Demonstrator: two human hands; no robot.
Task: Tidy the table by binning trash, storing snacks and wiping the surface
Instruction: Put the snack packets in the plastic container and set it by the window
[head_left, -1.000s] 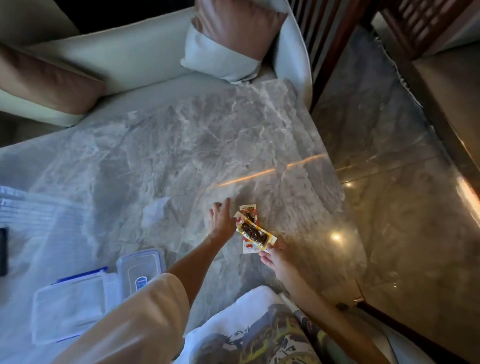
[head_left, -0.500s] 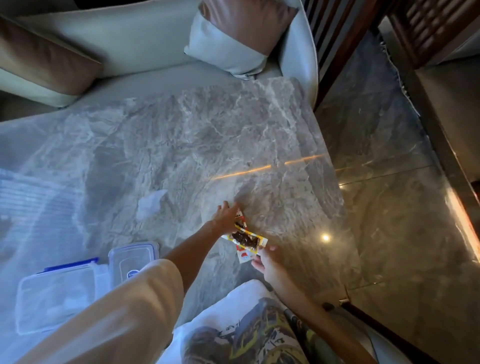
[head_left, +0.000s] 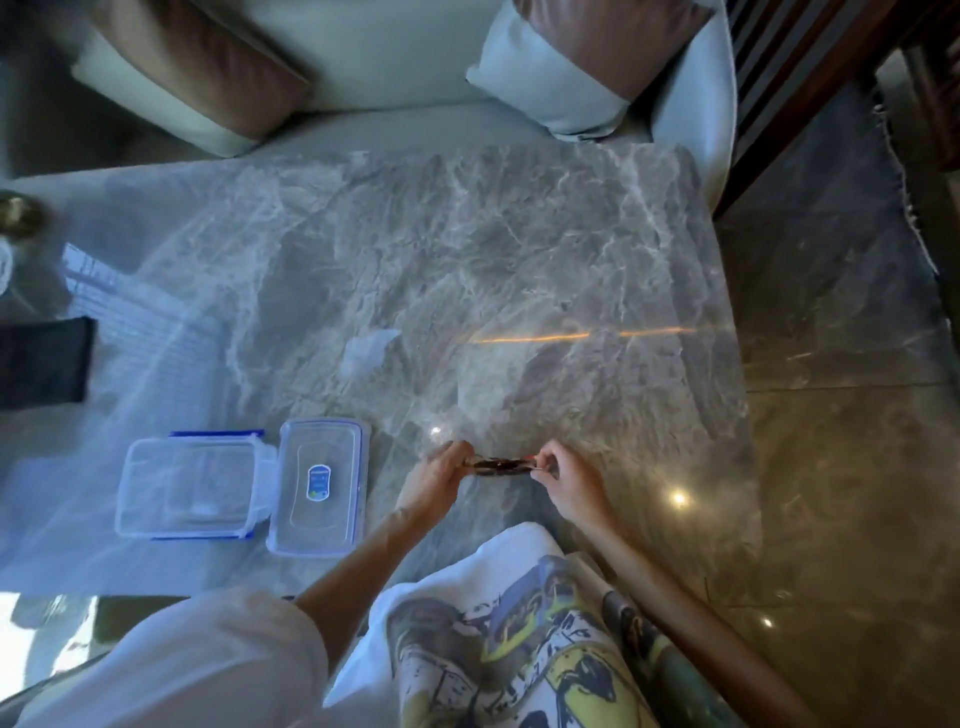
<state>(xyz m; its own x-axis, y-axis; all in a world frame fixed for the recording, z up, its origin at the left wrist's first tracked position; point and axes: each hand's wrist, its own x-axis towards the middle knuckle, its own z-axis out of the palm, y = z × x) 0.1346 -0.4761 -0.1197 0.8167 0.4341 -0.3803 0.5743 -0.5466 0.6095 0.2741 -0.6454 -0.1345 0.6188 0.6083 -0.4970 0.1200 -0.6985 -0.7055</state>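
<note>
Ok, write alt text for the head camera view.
Both hands, left hand and right hand, hold the snack packets between them above a grey marble table. To their left sit an open clear container and its lid; a crumpled wrapper lies farther back.

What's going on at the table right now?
A person holds the snack packets between both hands above the marble table, the left hand on one end and the right hand on the other. To the left, an open clear container sits beside its lid, with nothing visible inside. A small crumpled scrap lies further out on the table.
</note>
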